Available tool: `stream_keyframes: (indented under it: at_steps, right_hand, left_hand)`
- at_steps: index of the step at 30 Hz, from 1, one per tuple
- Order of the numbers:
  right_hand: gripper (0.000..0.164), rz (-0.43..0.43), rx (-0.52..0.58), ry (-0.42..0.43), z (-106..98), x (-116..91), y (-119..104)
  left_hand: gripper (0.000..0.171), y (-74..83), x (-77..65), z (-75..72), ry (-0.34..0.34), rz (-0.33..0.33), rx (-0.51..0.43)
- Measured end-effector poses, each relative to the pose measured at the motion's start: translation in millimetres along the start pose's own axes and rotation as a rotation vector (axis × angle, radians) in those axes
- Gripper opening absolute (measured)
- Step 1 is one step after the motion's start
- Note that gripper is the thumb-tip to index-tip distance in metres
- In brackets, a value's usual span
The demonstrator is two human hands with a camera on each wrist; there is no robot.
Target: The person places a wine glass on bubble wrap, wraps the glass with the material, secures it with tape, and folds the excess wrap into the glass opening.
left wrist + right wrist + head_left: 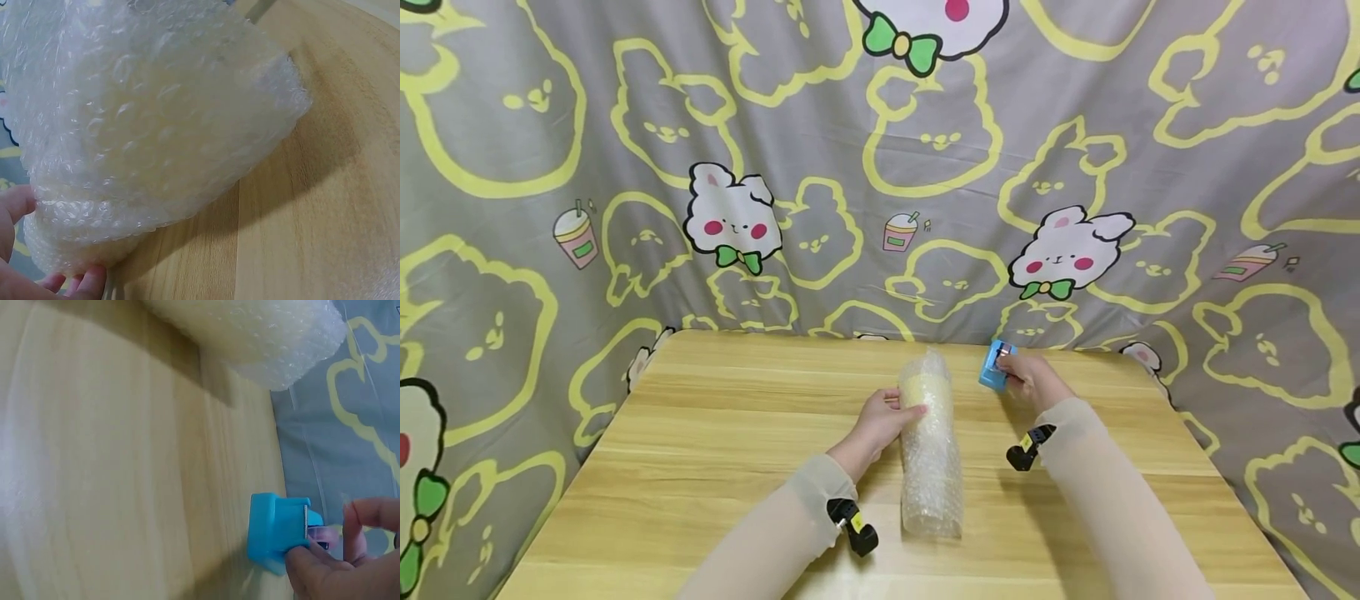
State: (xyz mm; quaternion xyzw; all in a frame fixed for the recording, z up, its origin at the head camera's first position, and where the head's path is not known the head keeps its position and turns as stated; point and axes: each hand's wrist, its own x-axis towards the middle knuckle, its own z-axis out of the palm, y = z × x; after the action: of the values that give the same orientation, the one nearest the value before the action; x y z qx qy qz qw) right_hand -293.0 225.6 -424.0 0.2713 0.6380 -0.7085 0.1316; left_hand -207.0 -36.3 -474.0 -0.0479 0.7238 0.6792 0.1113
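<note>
A long bundle in clear bubble wrap [931, 467], pale yellow inside, lies on the table with its length running away from me. My left hand [880, 419] grips its left side near the middle, thumb on top; in the left wrist view fingertips [94, 279] curl around the wrapped edge. To the right of the bundle, my right hand [1033, 379] holds a small blue tape dispenser [992, 372]. The right wrist view shows the dispenser [275, 528] with its cutting edge and a small tape roll, fingers [312, 569] at its side.
The wooden table [737, 417] has its back edge against a grey curtain [820, 150] with cartoon rabbits. Black cameras are strapped at the left wrist [853, 527] and the right wrist [1030, 447].
</note>
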Motion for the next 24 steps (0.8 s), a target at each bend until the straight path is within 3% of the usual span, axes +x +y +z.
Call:
stream_keyframes:
  at_steps: [5,7,16,20,24]
  right_hand:
    - [0.052,-0.081,-0.325,-0.039,-8,0,11]
    - [0.052,-0.128,-0.441,-0.03,-10,1,15]
    - [0.017,-0.239,-0.569,-0.062,-31,-4,22]
    - [0.021,-0.292,-0.577,-0.019,-32,-2,24]
    - [0.03,-0.362,-0.619,0.096,-31,-3,29]
  left_hand:
    - [0.068,-0.3,-0.9,0.2,0.009,-0.002,0.008]
    - [0.068,-1.2,0.1,0.4,0.01,-0.001,0.01]
    - [0.068,-2.4,1.2,0.7,0.009,0.007,-0.008]
    - [0.068,-1.9,1.1,1.4,0.009,0.002,-0.006]
    - [0.068,-2.5,1.2,2.9,0.008,-0.004,-0.003]
